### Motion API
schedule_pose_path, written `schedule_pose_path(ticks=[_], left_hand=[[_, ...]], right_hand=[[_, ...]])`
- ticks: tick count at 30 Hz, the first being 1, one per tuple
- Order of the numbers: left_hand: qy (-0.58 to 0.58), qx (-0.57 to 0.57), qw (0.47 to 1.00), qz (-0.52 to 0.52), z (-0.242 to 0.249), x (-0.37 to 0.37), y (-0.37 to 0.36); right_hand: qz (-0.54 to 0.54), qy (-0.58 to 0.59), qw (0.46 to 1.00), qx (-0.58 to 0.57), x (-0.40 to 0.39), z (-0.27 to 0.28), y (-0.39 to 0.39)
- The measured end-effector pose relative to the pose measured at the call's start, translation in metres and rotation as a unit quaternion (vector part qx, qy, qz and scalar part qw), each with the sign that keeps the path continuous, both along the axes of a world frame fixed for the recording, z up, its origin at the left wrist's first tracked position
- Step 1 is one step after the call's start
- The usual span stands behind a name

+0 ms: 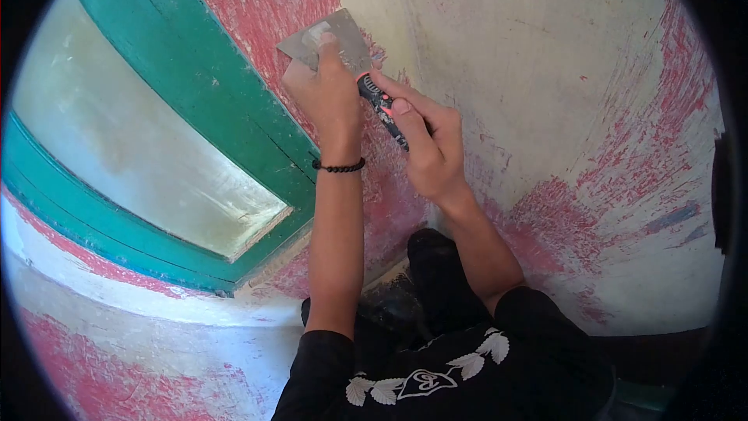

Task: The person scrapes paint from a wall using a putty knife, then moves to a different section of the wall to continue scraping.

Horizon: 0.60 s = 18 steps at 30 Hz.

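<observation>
A wide putty knife (352, 39) lies at a slant against the wall, its metal blade toward the top and smudged with pale filler. My right hand (428, 136) is wrapped round its black and red handle, thumb along the upper side. Higher up, my left hand (327, 97) grips the blade, with the thumb pressed on its face and the other fingers partly hidden. A black bead bracelet circles my left wrist. Around the blade, the wall (483, 23) shows flaking red paint beside a smooth cream patch.
Close on the left stands a green frame (234, 97) with a pale, cloudy panel (148, 132) set in it. Red streaks and scraped patches mark the wall at the right. My dark-clothed legs (436, 273) are below my hands. A dark object (725, 195) edges in at far right.
</observation>
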<state>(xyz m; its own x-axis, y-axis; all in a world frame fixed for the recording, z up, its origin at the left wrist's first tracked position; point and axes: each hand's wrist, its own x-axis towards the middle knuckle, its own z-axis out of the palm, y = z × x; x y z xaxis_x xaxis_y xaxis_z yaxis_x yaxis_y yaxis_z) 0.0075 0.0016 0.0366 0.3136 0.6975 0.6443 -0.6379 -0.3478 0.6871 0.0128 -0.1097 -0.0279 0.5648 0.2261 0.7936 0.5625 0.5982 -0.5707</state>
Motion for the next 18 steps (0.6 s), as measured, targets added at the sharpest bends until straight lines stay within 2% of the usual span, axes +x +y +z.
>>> schedule_pose_path(ticks=[2, 5, 9, 13, 18], left_hand=[[-0.015, -0.06, 0.996, -0.059, -0.005, -0.007, -0.009], [0.012, -0.078, 0.996, -0.028, -0.032, -0.018, -0.015], [0.055, -0.031, 0.998, -0.014, -0.042, -0.007, 0.001], [0.048, -0.014, 0.999, -0.02, -0.025, 0.003, 0.0], [0.033, -0.045, 0.998, -0.031, -0.046, -0.003, -0.005]], right_hand=[[-0.014, -0.005, 1.0, -0.022, -0.005, -0.003, -0.006], [0.001, 0.044, 0.996, -0.073, -0.022, -0.029, -0.014], [-0.001, 0.042, 0.999, -0.014, -0.016, -0.035, -0.004], [0.009, 0.044, 0.999, -0.021, -0.005, -0.016, -0.007], [0.003, 0.045, 0.998, -0.041, -0.007, -0.041, -0.01]])
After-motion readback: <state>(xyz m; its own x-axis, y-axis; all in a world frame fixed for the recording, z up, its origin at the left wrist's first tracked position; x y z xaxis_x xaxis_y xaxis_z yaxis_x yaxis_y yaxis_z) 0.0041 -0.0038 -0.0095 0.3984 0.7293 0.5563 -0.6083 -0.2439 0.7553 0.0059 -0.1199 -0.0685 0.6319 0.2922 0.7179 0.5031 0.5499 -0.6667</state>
